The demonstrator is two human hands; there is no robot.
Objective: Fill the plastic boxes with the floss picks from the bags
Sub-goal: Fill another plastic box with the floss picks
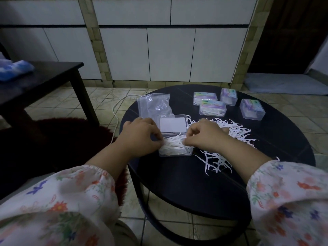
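Clear plastic forms the open box (pixel 174 145) at the table's nine-o'clock side, one box with its lid (pixel 173 125) swung back toward twelve o'clock, a white label on the lid. Its long axis runs from nine to three o'clock, and the white floss picks (pixel 174 143) heaped in its tray lie mostly along that same line. The left hand (pixel 140 134) has its fingers curled down at the tray's nine-o'clock end, pinching into the picks; the right hand (pixel 206 134) does the same at the three-o'clock end, thumb and fingers closed on picks there. One loose pile of picks (pixel 229 132) spreads from the box toward three o'clock and down to five o'clock, pointing every which way, too tangled to count. One clear bag (pixel 154 104) lies flat just beyond the lid at eleven o'clock. Four closed boxes (pixel 212 108) with purple labels sit at twelve to two o'clock; two lie with long axes from nine to three, two more nearly from six to twelve. All rest on one round black table (pixel 276 139). Two floral sleeves (pixel 291 196) frame the view.
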